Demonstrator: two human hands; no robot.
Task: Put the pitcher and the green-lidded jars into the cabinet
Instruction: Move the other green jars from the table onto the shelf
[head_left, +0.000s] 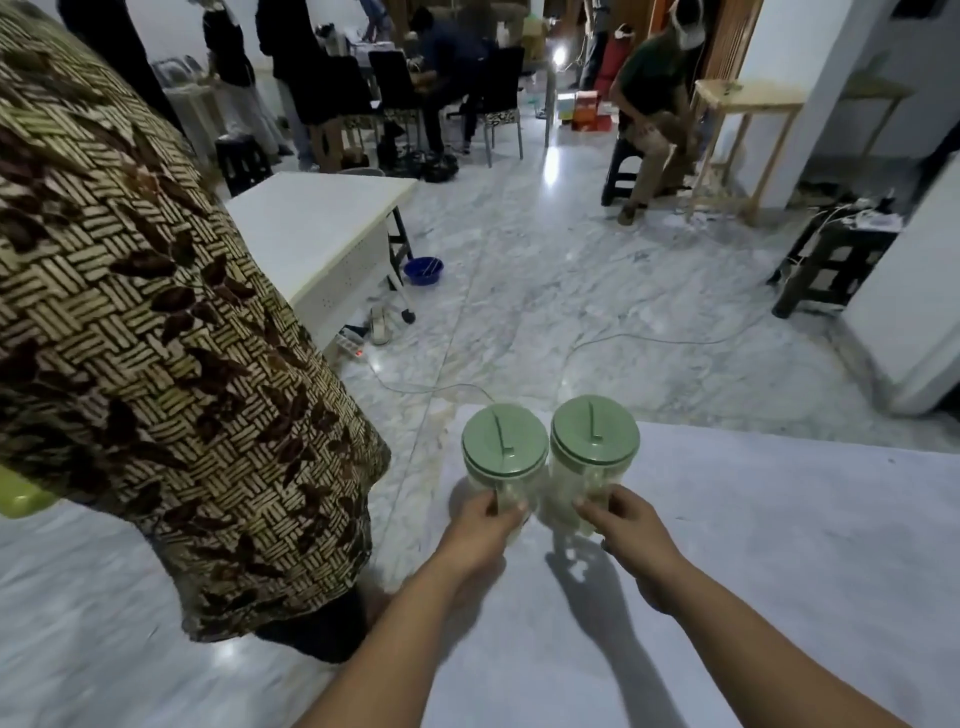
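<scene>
**Two jars in hand, one per side, at table's far edge**

Left jar (505, 457) and right jar (594, 448): clear bodies, green lids, upright, side by side, touching or nearly so. Stood at far edge of white table (779, 545); could not tell whether bottoms rested on it or had just lifted clear. Contents unclear through the walls, looked pale or empty.

Handling, as judged: rigid plastic, probably light, smooth walls so somewhat slippery. Lids looked seated, each with a raised ridge on top. Better not carried by the lid, in case it pops. Best hold low to mid body, fingers wrapped around, kept upright.

Left hand (480, 525) closed partway around near side of left jar, thumb and fingers pinching lower body. Right hand (626, 525) likewise on right jar, fingers curled on its near wall. Both grips on the lower half, lids clear above the knuckles. Forearms reached in from the bottom of the frame, jars straight ahead at arm's length.

Pitcher and cabinet not visible. Patterned sleeve (156, 312) filled the left side, well left of the jars. Marble floor (571, 291) beyond the table edge: a drop risk if a jar slipped forward.
</scene>
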